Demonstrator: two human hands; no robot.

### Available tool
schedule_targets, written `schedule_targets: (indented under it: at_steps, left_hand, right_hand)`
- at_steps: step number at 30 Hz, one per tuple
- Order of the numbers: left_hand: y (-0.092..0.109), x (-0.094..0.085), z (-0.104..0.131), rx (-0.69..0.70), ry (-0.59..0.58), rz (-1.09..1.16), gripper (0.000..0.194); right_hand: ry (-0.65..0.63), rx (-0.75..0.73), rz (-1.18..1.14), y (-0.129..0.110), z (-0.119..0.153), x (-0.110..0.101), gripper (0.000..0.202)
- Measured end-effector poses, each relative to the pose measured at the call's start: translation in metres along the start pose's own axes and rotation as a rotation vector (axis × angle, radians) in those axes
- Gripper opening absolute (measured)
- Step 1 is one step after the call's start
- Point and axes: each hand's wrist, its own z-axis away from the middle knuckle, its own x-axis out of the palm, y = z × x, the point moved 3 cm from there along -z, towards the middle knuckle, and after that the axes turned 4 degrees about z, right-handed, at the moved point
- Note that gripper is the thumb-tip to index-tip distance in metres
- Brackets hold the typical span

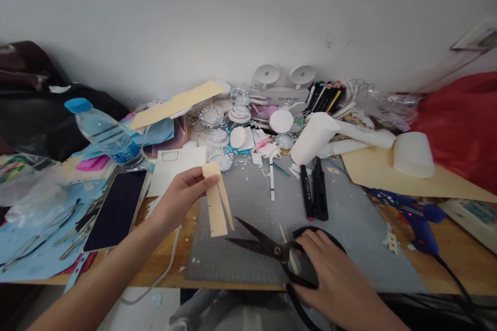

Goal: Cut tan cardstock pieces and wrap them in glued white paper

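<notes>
My left hand (190, 189) pinches the top of a pale yellow card strip (216, 212) above the left part of the grey cutting mat (248, 264). A long slit splits the strip, leaving a thin sliver along its right side. My right hand (330, 269) grips the black handles of a pair of scissors (267, 243). The scissors' dark blades are spread apart and point left, just below and right of the strip, not closed on it.
A white pen (272, 181), a black marker (306, 191) and a black utility knife (320, 191) lie on the mat. A blue glue gun (419, 220) rests at right. Left are a phone (116, 209) and a water bottle (106, 134). White foam pieces (314, 137) crowd the back.
</notes>
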Motion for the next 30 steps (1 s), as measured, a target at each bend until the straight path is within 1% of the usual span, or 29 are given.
schedule_targets:
  at_steps: [4,7,12,19,21,23,25,26,27,28,30]
  left_hand:
    - [-0.005,-0.007,0.015,-0.044,0.021,0.029,0.025]
    - [-0.007,-0.005,0.022,-0.059,0.014,0.001,0.025]
    - [-0.007,0.005,0.024,-0.053,-0.043,-0.003,0.027]
    - [-0.005,0.024,0.015,-0.085,-0.147,0.058,0.025]
    - [-0.006,0.027,0.011,-0.108,-0.170,0.045,0.025]
    - [-0.009,0.029,0.005,-0.138,-0.202,0.021,0.026]
    - [-0.014,0.032,-0.003,-0.157,-0.242,0.003,0.028]
    - [-0.017,0.034,-0.007,-0.153,-0.259,-0.006,0.028]
    - [-0.020,0.036,-0.010,-0.142,-0.271,-0.016,0.028]
    - [-0.023,0.039,-0.014,-0.123,-0.277,-0.025,0.028]
    - [-0.029,0.043,-0.020,-0.068,-0.261,-0.046,0.027]
  right_hand:
    - [0.105,-0.054,0.056,0.006,-0.018,0.012,0.027]
    - [0.174,-0.065,0.099,0.008,-0.037,0.014,0.027]
    - [0.222,-0.074,0.133,0.009,-0.070,0.008,0.032]
    - [0.228,-0.089,0.151,0.006,-0.107,0.006,0.038]
    - [0.232,-0.090,0.167,0.002,-0.113,0.001,0.037]
    - [0.288,-0.108,0.154,-0.003,-0.117,-0.009,0.032]
    - [0.388,-0.140,0.046,-0.009,-0.116,-0.024,0.024]
    - [0.404,-0.155,-0.062,-0.011,-0.115,-0.029,0.020]
    - [0.361,-0.163,-0.204,-0.014,-0.115,-0.032,0.017]
    - [0.263,-0.164,-0.367,-0.016,-0.115,-0.030,0.016]
    - [-0.018,-0.145,-0.688,-0.022,-0.113,-0.018,0.018]
